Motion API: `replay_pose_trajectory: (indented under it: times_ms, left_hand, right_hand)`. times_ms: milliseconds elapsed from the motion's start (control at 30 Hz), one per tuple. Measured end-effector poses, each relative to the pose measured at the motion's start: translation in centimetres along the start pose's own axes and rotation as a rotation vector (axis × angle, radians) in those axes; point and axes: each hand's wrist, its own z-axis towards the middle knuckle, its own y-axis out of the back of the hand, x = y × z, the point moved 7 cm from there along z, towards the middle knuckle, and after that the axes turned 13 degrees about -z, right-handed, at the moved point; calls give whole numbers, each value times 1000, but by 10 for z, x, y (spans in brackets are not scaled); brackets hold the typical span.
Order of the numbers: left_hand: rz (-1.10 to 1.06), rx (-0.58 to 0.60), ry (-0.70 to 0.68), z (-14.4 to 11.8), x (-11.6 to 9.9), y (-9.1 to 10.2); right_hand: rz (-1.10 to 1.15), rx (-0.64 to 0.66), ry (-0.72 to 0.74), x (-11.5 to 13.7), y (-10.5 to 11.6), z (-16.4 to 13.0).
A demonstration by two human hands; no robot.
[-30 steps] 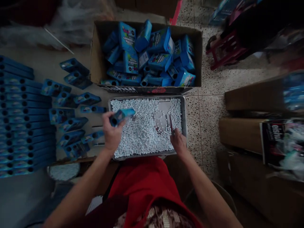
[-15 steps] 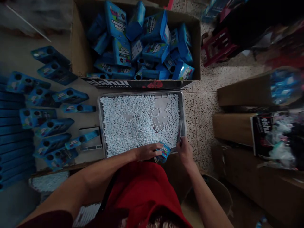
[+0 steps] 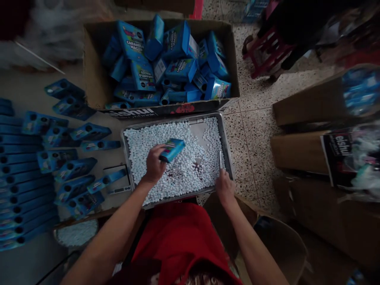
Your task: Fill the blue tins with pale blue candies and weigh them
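My left hand (image 3: 155, 165) is closed around one end of a small blue candy box (image 3: 173, 150) and holds it tilted above the metal tray (image 3: 226, 136). Small round whitish candies (image 3: 151, 138) cover most of the tray, with bare patches towards its right side. At the tray's right edge my right hand (image 3: 225, 186) grips a thin metal utensil (image 3: 220, 159) pointing away from me; its exact kind is unclear.
Beyond the tray stands a cardboard carton (image 3: 160, 111) full of blue boxes. To the left, several blue boxes (image 3: 56, 159) stand by a small scale (image 3: 119, 190) bearing one box. Cartons (image 3: 299, 152) line the right side. A person sits on a red stool (image 3: 267, 51).
My left hand has moved the blue box from the tray's near edge up and left over the candies. My right hand has shifted slightly left, and the metal utensil now shows upright. The view has shifted.
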Motion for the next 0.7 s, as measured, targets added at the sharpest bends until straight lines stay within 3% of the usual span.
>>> replay_pose_trajectory:
  times_ms: [67,100,167,267,367,500,600,700]
  left_hand:
    - [112,-278,169,-5,24,29]
    - [133,-379,235,-10,35,34]
    - [99,-489,296,-16,48,27]
    - [-2,-514,341,-20,50,-11]
    - [-73,-509,419,-23,37,-48]
    - [-151,-490,426,-20,13,-69]
    - [-123,-457,421,-8,2,-50]
    - [64,-386,375,13,-7,-5]
  right_hand:
    - [-8,10,35,19,6,1]
    - [-9,17,59,29,9,2]
    - [-9,27,105,52,18,5]
    - [23,46,157,84,28,9]
    - [142,63,211,112,32,12]
    - [519,94,260,132,36,20]
    - [832,178,298,131,39,23]
    - [938,225,382,122,47,17]
